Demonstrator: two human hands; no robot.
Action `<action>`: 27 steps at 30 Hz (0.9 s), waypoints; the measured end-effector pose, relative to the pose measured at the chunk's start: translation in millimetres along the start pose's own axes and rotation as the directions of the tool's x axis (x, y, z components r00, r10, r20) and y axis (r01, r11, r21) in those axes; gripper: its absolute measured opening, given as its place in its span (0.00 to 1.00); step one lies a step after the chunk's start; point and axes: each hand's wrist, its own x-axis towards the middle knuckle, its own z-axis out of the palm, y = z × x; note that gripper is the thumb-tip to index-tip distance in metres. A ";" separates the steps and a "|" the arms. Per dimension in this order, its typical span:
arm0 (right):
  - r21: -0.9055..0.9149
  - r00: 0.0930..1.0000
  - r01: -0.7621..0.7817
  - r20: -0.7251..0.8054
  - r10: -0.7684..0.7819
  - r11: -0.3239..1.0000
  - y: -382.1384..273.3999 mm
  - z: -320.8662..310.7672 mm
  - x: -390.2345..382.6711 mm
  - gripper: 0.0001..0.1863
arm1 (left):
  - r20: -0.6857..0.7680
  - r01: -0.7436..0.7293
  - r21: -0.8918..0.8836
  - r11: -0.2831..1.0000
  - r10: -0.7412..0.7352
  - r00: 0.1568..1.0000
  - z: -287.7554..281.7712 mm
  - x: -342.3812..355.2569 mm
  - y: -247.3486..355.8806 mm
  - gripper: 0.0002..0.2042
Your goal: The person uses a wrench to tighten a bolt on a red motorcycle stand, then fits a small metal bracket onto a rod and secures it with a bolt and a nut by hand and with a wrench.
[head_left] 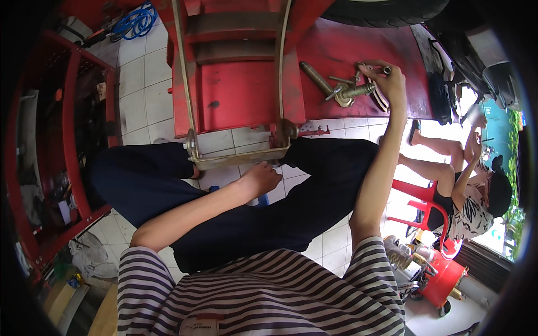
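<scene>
While the person sits with dark-trousered legs (224,224) spread before a red lift platform (347,50), the right hand (386,84) reaches far across to the platform's right part and closes its fingers (371,68) around small metal parts lying there; exactly which piece it grips I cannot tell. Just left of that hand lies a brass-coloured fitting (353,92) with a short cross handle, touching the red surface, and further left a longer brass tube (315,77) lies at a slant. A curved metal ring or spring piece (380,98) sits under the palm side of the hand.

The left hand (260,178) rests near, on the right knee, fingers loosely curled and holding nothing, just below a metal foot bar (241,158) that hangs from two thin rods (182,61) on the platform's front face.

White tiled floor (137,84) shows between the legs and to the left, where a red shelf rack (67,140) stands with clutter in it. A blue coiled hose (137,21) lies far left. A black tyre (386,11) sits at the far edge above the platform. At the right, another person (471,196) sits on a red plastic chair (426,201), and a red rolling bucket (445,277) with metal parts stands near right.
</scene>
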 end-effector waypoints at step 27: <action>0.290 0.614 0.734 -0.670 -0.418 0.614 -160.6 -66.6 -103.8 0.23 | -0.830 -0.143 -0.482 0.865 -0.502 -0.243 -224.0 -115.6 -116.1 0.15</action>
